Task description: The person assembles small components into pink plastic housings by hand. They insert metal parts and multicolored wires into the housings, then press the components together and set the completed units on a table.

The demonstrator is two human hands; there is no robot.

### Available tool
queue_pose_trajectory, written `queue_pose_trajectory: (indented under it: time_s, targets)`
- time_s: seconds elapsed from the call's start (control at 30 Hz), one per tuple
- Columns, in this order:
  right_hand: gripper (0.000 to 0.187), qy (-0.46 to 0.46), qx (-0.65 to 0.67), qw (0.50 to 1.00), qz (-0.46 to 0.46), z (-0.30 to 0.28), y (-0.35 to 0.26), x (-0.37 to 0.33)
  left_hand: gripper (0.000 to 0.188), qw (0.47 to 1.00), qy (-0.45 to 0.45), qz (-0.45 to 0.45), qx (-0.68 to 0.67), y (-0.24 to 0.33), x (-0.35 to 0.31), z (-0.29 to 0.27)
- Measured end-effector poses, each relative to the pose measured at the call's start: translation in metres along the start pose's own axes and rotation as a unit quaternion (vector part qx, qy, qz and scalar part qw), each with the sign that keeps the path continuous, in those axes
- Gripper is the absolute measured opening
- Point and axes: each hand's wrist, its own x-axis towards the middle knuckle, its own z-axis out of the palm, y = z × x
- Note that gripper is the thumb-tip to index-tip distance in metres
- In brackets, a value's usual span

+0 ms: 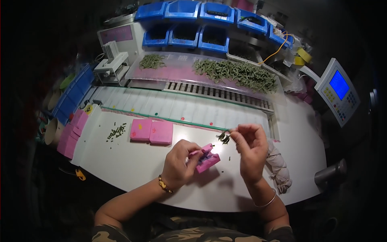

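Note:
My left hand (179,161) grips a pink rubber mould (208,163), bent so that its halves part and a purple-tinted inside shows. Its thumb presses into the gap. Just right of the mould, my right hand (252,153) pinches a small dark green wax-like piece (224,137) between thumb and fingertips; its exact shape is too small to make out. Left of my hands, two pink mould blocks (161,132) lie side by side on the white table (133,171). Small green bits (116,132) are scattered farther left.
A roller track (217,96) runs behind the hands, below a translucent shelf (173,74) bearing a heap of green pieces (242,74). Blue bins (182,35) stand behind. A keypad console (339,85) and a rolled cloth (279,169) are at right, more pink blocks (72,135) at left.

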Motion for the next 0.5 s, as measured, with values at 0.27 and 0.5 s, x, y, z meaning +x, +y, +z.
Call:
queue_pose_trajectory:
  time_s: [0.27, 0.5]
  targets:
    - [0.016, -0.042, 0.098, 0.985, 0.134, -0.026, 0.015, 0.020, 0.029, 0.982, -0.170, 0.029, -0.076, 0.013, 0.004, 0.010]
    - [0.013, -0.053, 0.042, 0.986, 0.150, -0.033, 0.026, 0.012, 0.043, 0.904, -0.159, -0.242, -0.314, 0.002, 0.058, 0.016]
